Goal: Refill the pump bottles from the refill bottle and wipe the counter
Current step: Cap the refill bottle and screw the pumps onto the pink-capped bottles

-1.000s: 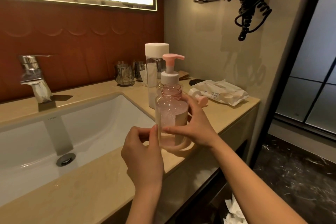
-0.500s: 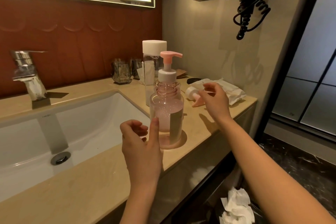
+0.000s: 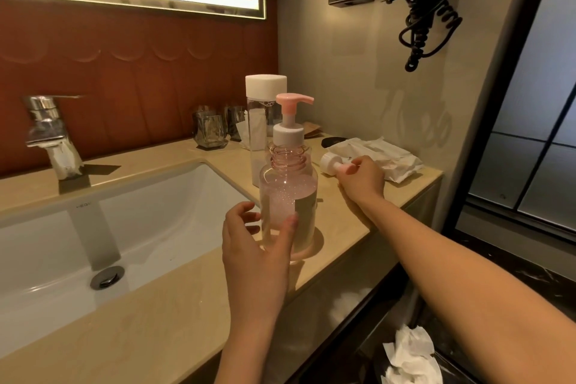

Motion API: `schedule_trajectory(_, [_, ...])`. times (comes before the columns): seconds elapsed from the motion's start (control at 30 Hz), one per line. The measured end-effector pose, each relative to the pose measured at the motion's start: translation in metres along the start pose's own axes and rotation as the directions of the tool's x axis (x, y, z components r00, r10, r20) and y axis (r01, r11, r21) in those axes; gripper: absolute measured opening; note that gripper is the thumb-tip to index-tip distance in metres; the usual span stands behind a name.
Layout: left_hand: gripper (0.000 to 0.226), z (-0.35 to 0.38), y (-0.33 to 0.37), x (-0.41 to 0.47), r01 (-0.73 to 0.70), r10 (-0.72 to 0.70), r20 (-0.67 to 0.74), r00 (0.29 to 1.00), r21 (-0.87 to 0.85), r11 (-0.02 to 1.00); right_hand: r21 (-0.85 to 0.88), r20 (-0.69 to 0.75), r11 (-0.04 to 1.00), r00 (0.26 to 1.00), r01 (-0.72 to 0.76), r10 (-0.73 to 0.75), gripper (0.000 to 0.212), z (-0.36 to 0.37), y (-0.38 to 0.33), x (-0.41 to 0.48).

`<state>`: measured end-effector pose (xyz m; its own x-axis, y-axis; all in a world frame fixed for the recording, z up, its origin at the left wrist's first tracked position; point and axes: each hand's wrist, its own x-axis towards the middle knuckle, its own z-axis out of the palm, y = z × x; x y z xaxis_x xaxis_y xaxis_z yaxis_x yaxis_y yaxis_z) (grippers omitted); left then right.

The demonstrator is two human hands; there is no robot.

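A clear pink bottle (image 3: 290, 196) stands on the counter (image 3: 174, 321) near the front edge, its threaded neck open and pink liquid inside. My left hand (image 3: 255, 246) holds its lower part, thumb on the front and fingers at the left side. Right behind it rises a pink pump head on a white collar (image 3: 288, 121); that bottle's body is hidden. A tall clear refill bottle with a white cap (image 3: 265, 103) stands further back. A loose white-and-pink pump (image 3: 330, 163) lies on the counter to the right, and my right hand (image 3: 363, 179) pinches its pink end.
The white sink (image 3: 109, 227) with a chrome faucet (image 3: 51, 134) fills the left. Two glass tumblers (image 3: 210, 131) stand by the back wall. A white wipes pack (image 3: 383, 156) lies at the right end. A coiled black cord (image 3: 427, 15) hangs above. Crumpled tissues (image 3: 408, 358) lie below the counter.
My right hand left the pink bottle, reached right and took hold of the loose pump. My left hand closed in around the bottle's lower part.
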<state>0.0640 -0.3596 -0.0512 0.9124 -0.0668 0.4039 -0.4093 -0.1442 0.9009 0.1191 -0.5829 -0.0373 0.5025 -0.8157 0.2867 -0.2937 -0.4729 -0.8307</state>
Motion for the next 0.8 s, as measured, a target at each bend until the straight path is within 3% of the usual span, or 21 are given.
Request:
schedule_trajectory(0.2, [0.057, -0.001, -0.006, 0.001, -0.04, 0.04, -0.002, 0.999, 0.026, 0.999, 0.427, -0.088, 0.901, 0.988, -0.076, 0.125, 0.014, -0.014, 0.011, -0.008])
schedule_trajectory(0.33, [0.055, 0.001, -0.005, 0.002, -0.045, 0.045, 0.0, 0.999, 0.001, 0.999, 0.556, -0.173, 0.831, 0.978, -0.003, 0.119, 0.01, -0.032, 0.021, -0.023])
schedule_trajectory(0.6, [0.058, 0.0, -0.004, 0.0, -0.039, 0.039, -0.003, 0.999, -0.009, 0.999, 0.892, -0.024, 0.449, 0.986, -0.054, 0.165, 0.013, -0.068, 0.018, -0.057])
schedule_trajectory(0.67, [0.058, 0.0, -0.003, 0.0, -0.031, 0.031, -0.007, 0.999, -0.004, 1.0, 0.918, 0.017, 0.388, 0.986, -0.081, 0.165, 0.027, -0.073, 0.019, -0.067])
schedule_trajectory(0.8, [0.061, 0.0, -0.002, -0.001, -0.029, 0.029, -0.01, 1.0, 0.007, 1.0, 0.947, 0.085, 0.299, 0.988, -0.121, 0.131, 0.035, -0.079, 0.019, -0.08])
